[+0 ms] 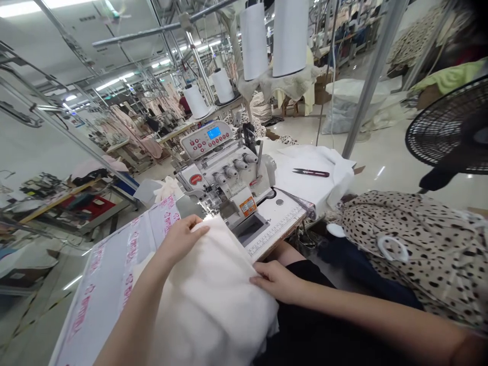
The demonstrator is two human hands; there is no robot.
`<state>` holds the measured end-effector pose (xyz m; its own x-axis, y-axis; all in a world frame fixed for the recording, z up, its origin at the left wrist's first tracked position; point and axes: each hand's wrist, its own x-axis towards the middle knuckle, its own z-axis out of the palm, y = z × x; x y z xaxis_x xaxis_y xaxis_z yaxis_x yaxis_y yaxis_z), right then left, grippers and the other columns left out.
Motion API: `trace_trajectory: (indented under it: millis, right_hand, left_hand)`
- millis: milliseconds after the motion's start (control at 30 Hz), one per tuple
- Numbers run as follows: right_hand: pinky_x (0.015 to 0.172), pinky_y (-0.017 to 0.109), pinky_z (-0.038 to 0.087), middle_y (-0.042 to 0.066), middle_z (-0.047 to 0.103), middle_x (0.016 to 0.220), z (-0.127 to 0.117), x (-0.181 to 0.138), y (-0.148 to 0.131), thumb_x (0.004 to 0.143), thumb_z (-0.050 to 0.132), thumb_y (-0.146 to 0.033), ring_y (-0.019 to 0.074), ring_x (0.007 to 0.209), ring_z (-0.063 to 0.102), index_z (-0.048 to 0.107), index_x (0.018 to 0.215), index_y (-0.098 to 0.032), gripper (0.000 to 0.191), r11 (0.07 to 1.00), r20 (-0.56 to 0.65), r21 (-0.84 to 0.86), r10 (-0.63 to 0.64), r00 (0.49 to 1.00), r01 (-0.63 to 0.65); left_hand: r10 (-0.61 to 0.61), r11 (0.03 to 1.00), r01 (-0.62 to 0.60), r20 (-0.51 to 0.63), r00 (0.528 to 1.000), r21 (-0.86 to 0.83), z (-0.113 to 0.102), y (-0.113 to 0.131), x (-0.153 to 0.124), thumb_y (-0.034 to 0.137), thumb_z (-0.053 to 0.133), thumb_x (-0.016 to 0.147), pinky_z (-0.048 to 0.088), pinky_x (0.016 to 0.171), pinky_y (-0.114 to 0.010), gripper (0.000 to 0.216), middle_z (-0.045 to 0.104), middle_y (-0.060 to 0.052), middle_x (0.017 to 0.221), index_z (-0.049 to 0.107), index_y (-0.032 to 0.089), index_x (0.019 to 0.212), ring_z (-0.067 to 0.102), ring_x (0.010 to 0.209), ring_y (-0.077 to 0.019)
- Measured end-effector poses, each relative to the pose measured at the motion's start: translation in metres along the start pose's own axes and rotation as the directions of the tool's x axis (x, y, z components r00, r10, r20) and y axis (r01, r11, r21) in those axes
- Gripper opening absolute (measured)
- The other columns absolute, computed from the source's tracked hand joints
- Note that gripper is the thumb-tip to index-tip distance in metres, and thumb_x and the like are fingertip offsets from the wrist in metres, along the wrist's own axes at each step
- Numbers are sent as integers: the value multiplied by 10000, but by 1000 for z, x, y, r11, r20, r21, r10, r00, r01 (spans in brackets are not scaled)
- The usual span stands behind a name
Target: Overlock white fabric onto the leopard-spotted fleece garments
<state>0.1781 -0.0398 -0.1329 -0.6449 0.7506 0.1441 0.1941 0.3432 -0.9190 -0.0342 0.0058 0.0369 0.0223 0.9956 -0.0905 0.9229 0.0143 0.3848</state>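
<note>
A white piece of fabric (pixel 213 274) runs from the presser foot area of an overlock sewing machine (pixel 229 173) down over my lap. My left hand (pixel 185 236) grips it near its top corner, thumb and fingers pinched together close to the needle. Lower down on the right, my right hand (pixel 276 279) holds the fabric's side edge between thumb and fingers, just below the ruler-marked front of the machine table (pixel 280 223). The machine's display is lit blue. Cloth and machine parts hide the needle itself.
Thread snips (pixel 310 173) lie on white cloth right of the machine. Large thread cones (pixel 290 38) stand above it. A black fan (pixel 453 127) and spotted fabric (pixel 427 244) are at the right. Printed plastic (pixel 114 274) covers the table on the left.
</note>
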Motion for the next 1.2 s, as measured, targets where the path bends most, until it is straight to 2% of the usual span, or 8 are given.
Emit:
trace_trajectory:
  millis: [100,233,300,400,600,833,1067,1200]
  right_hand:
    - [613,262,372,15,476,675,-9,0,-4,829,466,-212,156,675,462,467,646,-149,194,979,-93,-177,-123,988,105]
    - [842,407,340,100,505,1017,-18,15,-13,812,519,-256,258,993,412,539,726,-154,135,889,-183,-387,-333,925,243]
    - [823,389,346,83,522,906,-16,22,-14,828,510,-302,240,947,434,503,661,-154,223,889,-147,-347,-366,919,299]
    - [631,273,355,11,427,642,-6,22,-11,854,471,-343,151,679,444,367,559,-154,365,936,-57,-146,-333,941,322]
    - [515,197,288,-11,377,623,12,5,-2,815,521,-437,100,596,395,342,550,-147,431,975,24,166,-154,988,148]
    - [492,202,269,-18,368,568,11,6,-1,836,477,-489,83,528,366,364,543,-139,470,971,40,217,-115,993,104]
    - [486,202,259,-22,368,545,14,6,5,868,427,-486,74,502,352,384,550,-132,478,976,52,172,-145,988,134]
    - [489,201,265,-19,378,557,12,6,4,871,419,-494,76,512,365,390,555,-131,483,977,69,168,-141,988,128]
  left_hand:
    - [1,1000,-1,-51,999,5,1,0,1,440,482,734,315,559,-241,244,492,38,662,473,198,761,448,588,-140]
    - [-34,998,28,-103,994,-60,8,-1,5,428,507,726,345,599,-251,257,562,29,763,517,215,870,501,651,-159]
    - [-35,995,24,-108,994,-99,12,-2,7,455,497,740,353,616,-250,278,587,28,792,544,221,884,522,687,-167]
    - [3,990,-19,-114,994,-138,16,-4,7,455,483,755,352,615,-244,272,584,27,755,556,207,839,519,691,-165]
    - [13,984,-24,-64,998,-179,20,-4,1,460,457,779,330,579,-238,270,521,38,659,541,203,781,471,612,-142]
    - [24,990,-45,-152,988,-134,28,-10,7,459,428,804,327,589,-250,266,534,45,658,548,221,803,470,611,-138]
    - [38,993,-66,-267,963,-96,32,-10,9,427,475,786,361,672,-269,222,610,33,847,590,238,810,536,772,-164]
    - [49,996,-71,-322,946,-58,36,-10,9,371,529,771,373,648,-259,152,584,38,779,554,226,805,529,731,-149]
